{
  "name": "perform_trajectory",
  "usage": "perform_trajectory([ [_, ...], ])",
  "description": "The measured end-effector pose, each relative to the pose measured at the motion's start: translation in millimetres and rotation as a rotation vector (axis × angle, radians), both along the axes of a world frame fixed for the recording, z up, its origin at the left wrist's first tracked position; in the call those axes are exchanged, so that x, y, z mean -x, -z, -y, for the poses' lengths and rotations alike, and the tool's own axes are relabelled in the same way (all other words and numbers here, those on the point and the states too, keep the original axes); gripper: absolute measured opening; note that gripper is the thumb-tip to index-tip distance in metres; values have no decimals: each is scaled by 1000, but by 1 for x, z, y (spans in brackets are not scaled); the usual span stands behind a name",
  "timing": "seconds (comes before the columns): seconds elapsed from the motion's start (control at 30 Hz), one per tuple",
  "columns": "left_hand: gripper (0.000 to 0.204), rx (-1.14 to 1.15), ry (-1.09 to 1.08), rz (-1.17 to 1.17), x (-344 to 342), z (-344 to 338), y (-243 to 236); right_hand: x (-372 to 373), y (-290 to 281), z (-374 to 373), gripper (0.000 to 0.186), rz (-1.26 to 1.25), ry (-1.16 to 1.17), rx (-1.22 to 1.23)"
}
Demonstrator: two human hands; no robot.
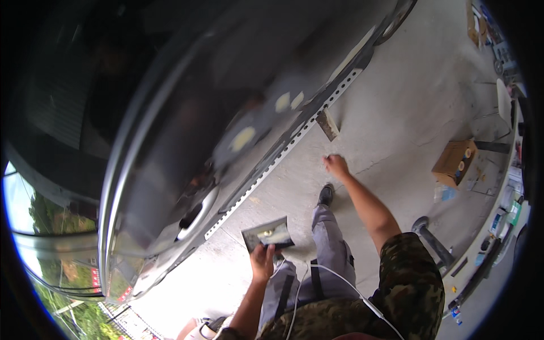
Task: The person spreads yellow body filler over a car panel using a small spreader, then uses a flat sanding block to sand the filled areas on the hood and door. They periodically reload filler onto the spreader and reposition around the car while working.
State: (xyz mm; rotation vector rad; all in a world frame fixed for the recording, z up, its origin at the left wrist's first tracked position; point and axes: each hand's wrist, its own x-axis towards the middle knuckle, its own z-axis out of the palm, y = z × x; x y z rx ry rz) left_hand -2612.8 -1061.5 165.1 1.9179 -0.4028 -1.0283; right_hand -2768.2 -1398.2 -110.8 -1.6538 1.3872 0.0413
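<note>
Grey filler, pale and yellowish in the middle, sits smeared on the flat dark mixing board (268, 233) that my left hand (262, 262) grips by its near edge, thumb on top, holding it out in front of my waist and roughly level. My right hand (336, 165) is stretched out ahead and well apart from the left, fingers loosely curled; it looks empty, though I cannot tell for certain at this size. Just beyond its fingertips a flat spreader (328, 124) rests with its blade against the sill of the dark car (187, 113), near the perforated strip (294, 136) that runs along the lower edge of the body. On the car panel above are pale filler patches (243, 137), several of them, blurred. My grey trouser leg and black shoe (325, 195) stand on the concrete floor (408, 102) between the two hands. Off to my right, well away, sits an open cardboard box (453, 162) with rolls in it, and a white cable (345, 286) crosses my camouflage shirt.
</note>
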Motion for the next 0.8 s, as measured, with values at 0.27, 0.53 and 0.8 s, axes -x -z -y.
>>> perform_trajectory([
  [0.27, 19, 289, 242, -25, -18, -1, -75, 18, -254, -190, 31, 908, 343, -516],
  [0.53, 23, 664, 390, -307, -22, -54, -110, 18, -379, -285, 46, 1256, 255, -514],
  [0.8, 20, 624, 481, -351, -2, -78, -133, 12, -380, -311, 16, 1232, 621, -417],
])
